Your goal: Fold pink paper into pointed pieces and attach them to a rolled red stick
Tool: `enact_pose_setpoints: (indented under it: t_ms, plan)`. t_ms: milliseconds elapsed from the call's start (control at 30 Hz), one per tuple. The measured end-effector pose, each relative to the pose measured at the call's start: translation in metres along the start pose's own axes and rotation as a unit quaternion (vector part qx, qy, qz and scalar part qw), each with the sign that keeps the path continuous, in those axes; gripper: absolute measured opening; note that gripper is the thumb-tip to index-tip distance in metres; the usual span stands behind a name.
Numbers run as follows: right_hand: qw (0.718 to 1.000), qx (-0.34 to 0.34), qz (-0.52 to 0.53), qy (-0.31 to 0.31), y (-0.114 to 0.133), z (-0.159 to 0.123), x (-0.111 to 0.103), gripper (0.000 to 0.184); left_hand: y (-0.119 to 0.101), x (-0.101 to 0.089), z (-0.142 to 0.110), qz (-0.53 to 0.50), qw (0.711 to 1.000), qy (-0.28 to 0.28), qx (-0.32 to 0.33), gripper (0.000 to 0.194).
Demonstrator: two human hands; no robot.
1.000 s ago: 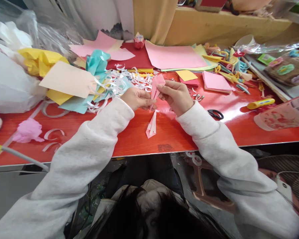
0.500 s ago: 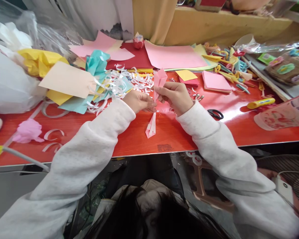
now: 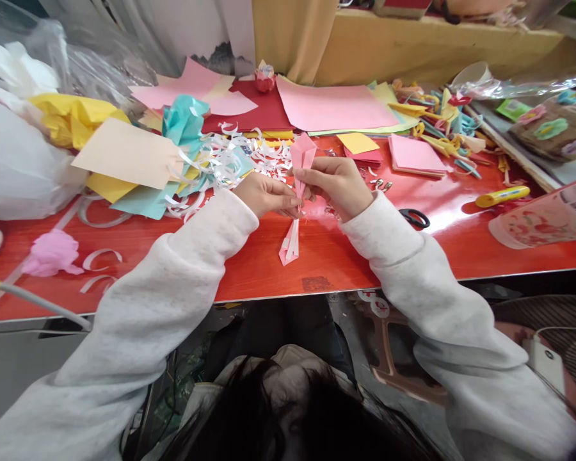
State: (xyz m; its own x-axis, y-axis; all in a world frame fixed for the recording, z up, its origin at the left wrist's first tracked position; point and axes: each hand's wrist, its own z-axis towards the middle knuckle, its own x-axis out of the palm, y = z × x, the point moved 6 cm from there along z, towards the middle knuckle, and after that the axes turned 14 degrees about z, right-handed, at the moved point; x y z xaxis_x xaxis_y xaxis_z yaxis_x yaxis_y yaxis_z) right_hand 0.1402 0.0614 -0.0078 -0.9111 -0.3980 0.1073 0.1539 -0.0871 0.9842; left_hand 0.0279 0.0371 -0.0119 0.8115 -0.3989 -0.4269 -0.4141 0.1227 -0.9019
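Between both hands stands a folded pink paper piece (image 3: 303, 152), wide at its top and narrowing to a thin stem lower down. My right hand (image 3: 338, 186) pinches it along the stem, thumb toward the left. At the lower tip, the fingers of my left hand (image 3: 271, 194) are closed on the same piece. A second folded pink piece (image 3: 289, 246), long and pointed, lies on the red table just below my hands. Part of the held paper is hidden behind my fingers.
White paper shreds (image 3: 228, 160) are heaped behind my left hand. Pink square sheets (image 3: 416, 155), black-handled scissors (image 3: 414, 218), a yellow pen (image 3: 502, 196) and a pink patterned cup (image 3: 547, 221) sit to the right. A small folded paper flower (image 3: 264, 78) stands at the back.
The top of the held pink paper has tilted slightly to the left. Both hands keep their pinch at nearly the same spot, and the whole view has shifted a little.
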Motion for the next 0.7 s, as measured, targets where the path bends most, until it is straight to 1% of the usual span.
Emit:
enact_pose_setpoints:
  t_ms: [133, 200, 367, 533, 700]
  plan:
    - [1.000, -0.003, 0.009, 0.008, 0.0034, -0.0014, 0.0005, 0.020, -0.0042, 0.0014, -0.0033, -0.032, 0.999, 0.012, 0.006, 0.003]
    - [1.000, -0.007, 0.009, 0.001, 0.0051, -0.0018, -0.0007, 0.020, -0.0049, 0.0016, -0.0042, -0.042, 0.999, 0.014, 0.005, 0.004]
    - [1.000, -0.002, 0.011, -0.007, 0.0051, -0.0024, -0.0011, 0.019, -0.0034, 0.0018, -0.0038, -0.026, 1.000, 0.014, -0.002, 0.007]
    - [1.000, -0.002, 0.018, 0.001, 0.0042, -0.0030, 0.0017, 0.019, -0.0035, 0.0023, -0.0028, -0.006, 1.000, 0.019, 0.013, 0.007]
    - [1.000, -0.020, -0.003, 0.012, 0.0078, -0.0036, 0.0028, 0.020, -0.0037, -0.0002, -0.0026, -0.006, 1.000, -0.014, 0.008, 0.009]
